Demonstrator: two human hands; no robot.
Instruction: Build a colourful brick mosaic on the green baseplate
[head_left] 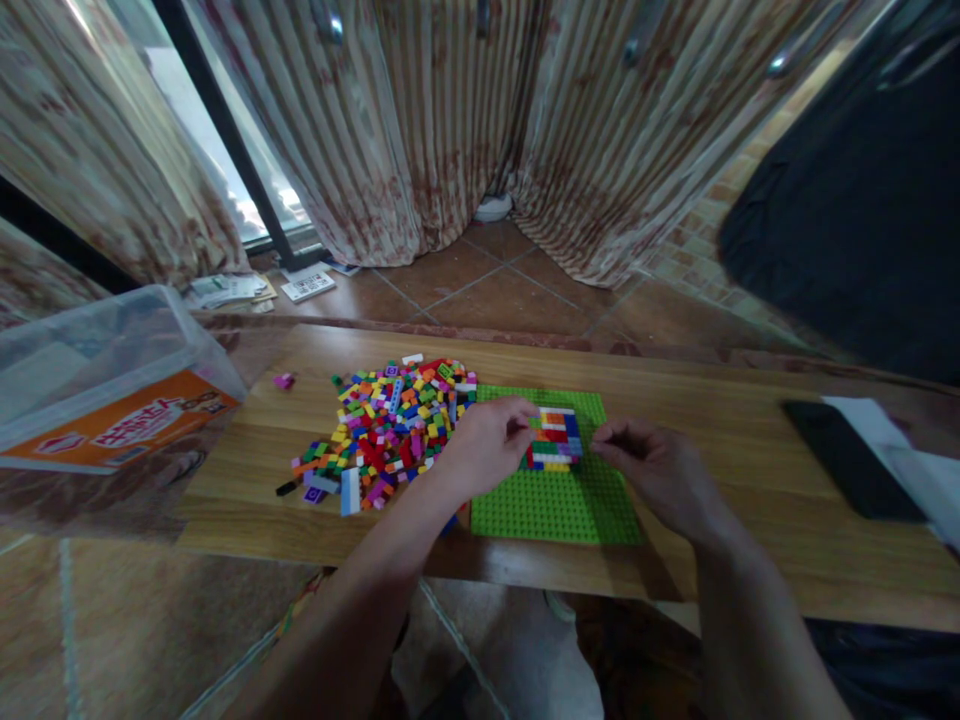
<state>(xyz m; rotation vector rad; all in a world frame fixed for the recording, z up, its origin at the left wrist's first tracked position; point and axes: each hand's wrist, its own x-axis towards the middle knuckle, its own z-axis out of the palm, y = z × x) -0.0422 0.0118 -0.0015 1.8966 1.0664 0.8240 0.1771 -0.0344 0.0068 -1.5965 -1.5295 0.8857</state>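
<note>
Both hands pinch one small multicoloured brick block [553, 438] standing on the single green baseplate [559, 500]: the left hand [487, 440] curls shut against its left edge, the right hand [652, 465] closes fingertips on its right edge. Left of the baseplate lies one heap of loose bricks [390, 425]; farther left stands one clear plastic bin [105, 390]. Well right of the baseplate lies one dark phone [851, 460].
</note>
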